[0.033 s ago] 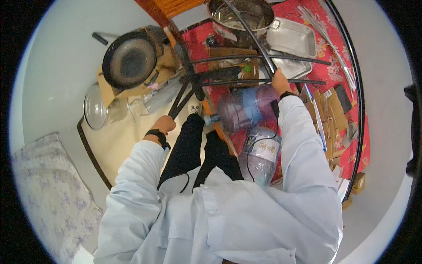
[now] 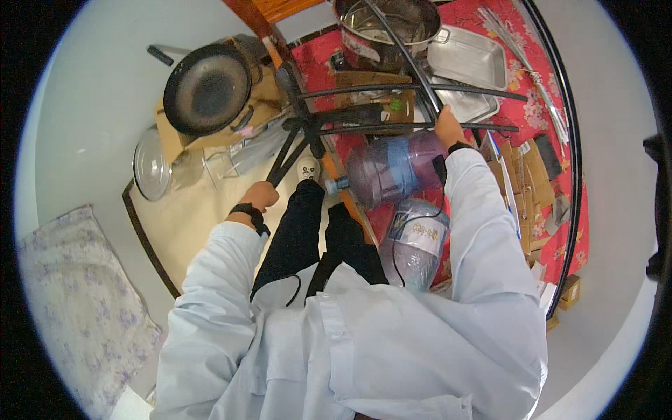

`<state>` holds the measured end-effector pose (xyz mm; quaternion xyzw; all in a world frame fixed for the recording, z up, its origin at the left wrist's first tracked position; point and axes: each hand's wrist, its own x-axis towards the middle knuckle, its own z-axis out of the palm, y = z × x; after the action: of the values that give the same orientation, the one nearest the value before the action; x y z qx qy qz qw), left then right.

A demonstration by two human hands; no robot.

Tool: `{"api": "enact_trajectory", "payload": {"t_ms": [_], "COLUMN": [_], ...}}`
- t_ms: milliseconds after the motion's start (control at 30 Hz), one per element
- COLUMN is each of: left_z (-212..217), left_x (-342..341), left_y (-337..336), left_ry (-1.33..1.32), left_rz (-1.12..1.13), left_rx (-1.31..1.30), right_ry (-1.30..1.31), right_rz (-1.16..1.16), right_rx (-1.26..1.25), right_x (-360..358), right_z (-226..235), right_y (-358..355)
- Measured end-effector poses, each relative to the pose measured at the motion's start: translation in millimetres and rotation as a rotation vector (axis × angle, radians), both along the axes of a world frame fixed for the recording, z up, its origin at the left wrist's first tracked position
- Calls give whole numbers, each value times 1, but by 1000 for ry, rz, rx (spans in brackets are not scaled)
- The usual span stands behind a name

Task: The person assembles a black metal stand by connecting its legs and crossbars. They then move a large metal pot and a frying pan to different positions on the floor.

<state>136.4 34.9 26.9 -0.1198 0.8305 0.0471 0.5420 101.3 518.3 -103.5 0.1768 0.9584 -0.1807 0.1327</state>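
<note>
A black folding frame [image 2: 301, 105] of thin crossed bars stands tilted in front of me, its long bars reaching right. My left hand [image 2: 261, 196] is closed around the lower end of its bars on the near left. My right hand [image 2: 449, 129] grips the frame where a long dark bar [image 2: 408, 61] comes down from the top. Just below my right hand lies a large purplish water jug [image 2: 378, 170] on its side, with a blue band. Nearer to me is a second clear jug [image 2: 421, 238] in plastic wrap.
A black wok [image 2: 208, 89] rests on cardboard at the left, near a glass lid [image 2: 151, 164]. A large pot [image 2: 388, 24] and metal trays [image 2: 467, 56] sit at the back. Flattened cardboard [image 2: 532, 168] lies on the red floral cloth [image 2: 514, 115] at the right.
The view has shifted very slightly. Both hands keep hold of the black folding frame at about the same places.
</note>
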Motion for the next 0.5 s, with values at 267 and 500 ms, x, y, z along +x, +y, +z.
{"api": "enact_trajectory", "payload": {"t_ms": [267, 500], "left_z": [24, 13], "left_x": [42, 53], "left_y": [-59, -91], "left_ry": [-22, 25], "left_rz": [79, 191], "left_rx": [-112, -181], "right_ry": [41, 32], "right_rz": [26, 140], "right_rx": [82, 215], "right_x": [-9, -11], "right_z": [-16, -42], "right_y": [-6, -23]}}
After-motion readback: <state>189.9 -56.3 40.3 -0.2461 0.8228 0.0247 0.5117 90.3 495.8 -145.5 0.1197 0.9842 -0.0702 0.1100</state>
